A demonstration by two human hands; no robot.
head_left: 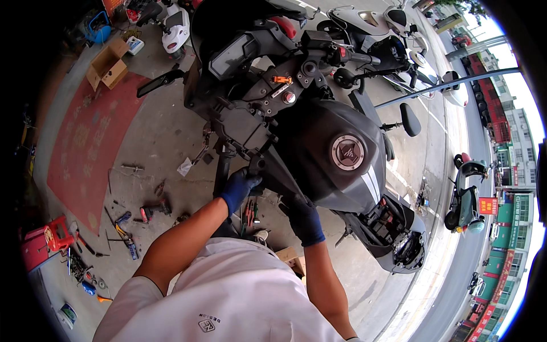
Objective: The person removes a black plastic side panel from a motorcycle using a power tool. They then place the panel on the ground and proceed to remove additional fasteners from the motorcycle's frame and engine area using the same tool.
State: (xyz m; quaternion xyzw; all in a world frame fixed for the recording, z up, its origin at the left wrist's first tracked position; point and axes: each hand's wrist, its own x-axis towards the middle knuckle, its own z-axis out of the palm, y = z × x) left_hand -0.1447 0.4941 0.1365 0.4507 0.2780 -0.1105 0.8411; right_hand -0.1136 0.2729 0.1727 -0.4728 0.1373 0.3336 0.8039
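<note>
We look down on a black motorcycle (319, 142) with its side panels off, standing on a concrete floor (165, 137). Our left hand (239, 188), in a blue glove, is clenched around a dark bracket (256, 166) on the bike's left flank below the fuel tank (336, 154), seemingly to steady it. Our right hand (305, 219), also gloved, presses against the tank's lower edge; we cannot tell whether it grasps anything. Hand tools (148, 214) lie scattered on the floor within reach. An open brown cardboard box (108, 65) sits at upper left beside a red mat (85, 148). A small red square sign (488, 205) hangs at the roadside, far right.
</note>
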